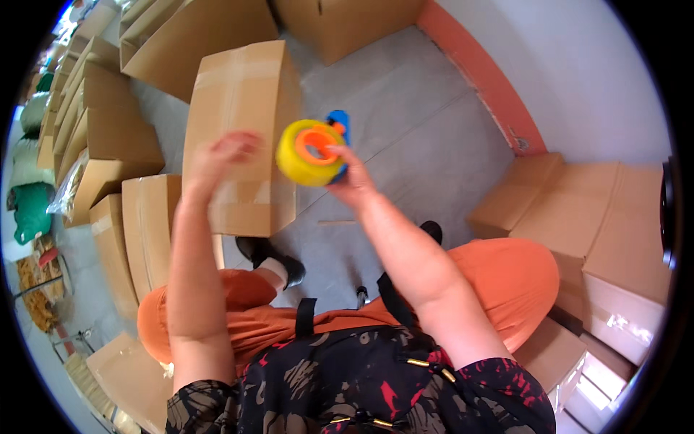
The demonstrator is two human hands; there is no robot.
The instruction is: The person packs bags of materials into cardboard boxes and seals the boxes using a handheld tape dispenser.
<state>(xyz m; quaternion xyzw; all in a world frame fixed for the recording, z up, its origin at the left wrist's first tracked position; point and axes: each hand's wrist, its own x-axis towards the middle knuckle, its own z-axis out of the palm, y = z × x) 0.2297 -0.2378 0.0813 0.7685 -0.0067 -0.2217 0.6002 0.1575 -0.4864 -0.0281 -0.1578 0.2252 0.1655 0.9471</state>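
The right hand [352, 181] grips a yellow tape dispenser [312, 152] just above the sealed box [242, 137] — fingers curled around its blue handle. The left hand [220, 160] rests on the lid, blurred — finger spread unclear.

Bright daylight from the left — fisheye-bent edges, motion-blurred hands.

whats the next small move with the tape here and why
Probably bring the tape dispenser in the right hand down onto the cardboard box. It is held clear above the box, while the left hand already rests on the box top.
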